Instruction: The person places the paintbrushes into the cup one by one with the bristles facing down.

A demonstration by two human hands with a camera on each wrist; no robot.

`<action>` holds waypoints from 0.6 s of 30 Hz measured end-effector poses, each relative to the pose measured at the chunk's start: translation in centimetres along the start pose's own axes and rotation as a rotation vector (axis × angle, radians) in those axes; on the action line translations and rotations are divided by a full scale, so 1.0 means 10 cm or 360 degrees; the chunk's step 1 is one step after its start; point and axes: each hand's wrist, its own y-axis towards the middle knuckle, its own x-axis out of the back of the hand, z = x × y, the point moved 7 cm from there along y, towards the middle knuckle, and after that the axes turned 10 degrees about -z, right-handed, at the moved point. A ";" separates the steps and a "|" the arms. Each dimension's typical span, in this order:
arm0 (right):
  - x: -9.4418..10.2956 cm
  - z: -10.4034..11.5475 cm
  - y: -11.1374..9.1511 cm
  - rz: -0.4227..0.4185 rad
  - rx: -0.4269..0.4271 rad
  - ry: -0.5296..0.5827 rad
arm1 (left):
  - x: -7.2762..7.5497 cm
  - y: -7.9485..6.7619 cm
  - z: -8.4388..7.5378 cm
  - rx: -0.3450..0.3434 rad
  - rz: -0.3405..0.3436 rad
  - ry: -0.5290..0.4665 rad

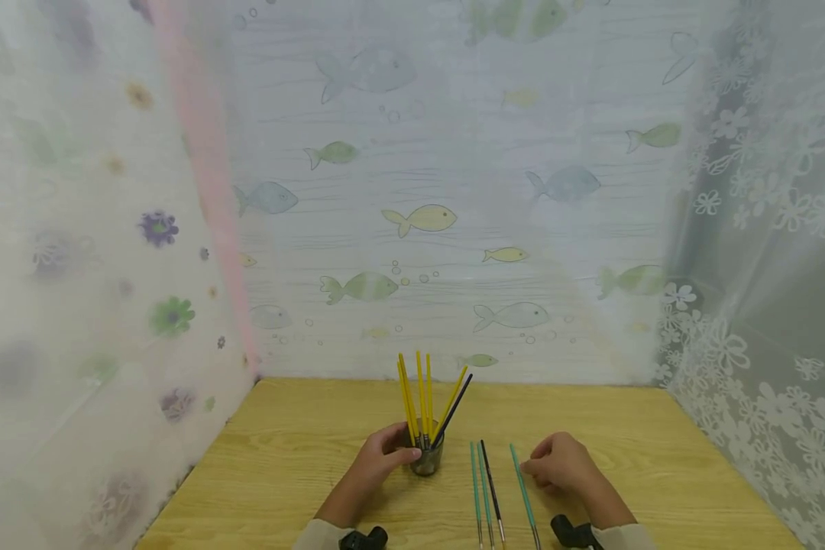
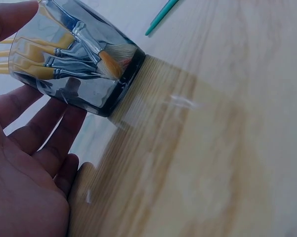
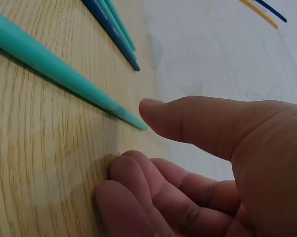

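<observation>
Left hand (image 1: 378,460): we see thumb and fingers clamped round the cup (image 1: 428,463).
Yellow brushes (image 1: 422,397): in the cup, rising above those fingers.
Right hand (image 1: 564,464): we see thumb and fingers apart.
Teal brush (image 1: 524,489): just beside the right thumb tip.
Three brushes (image 1: 484,489): between both hands' fingers.

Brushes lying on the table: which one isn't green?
The dark-handled brush, third from left in the head view, with two green brushes left of it and a lone green brush right.
</observation>
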 end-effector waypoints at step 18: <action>-0.13 0.13 -0.11 0.0090 0.0167 -0.0081 | 0.00 -0.01 0.00 0.0024 -0.0016 -0.0010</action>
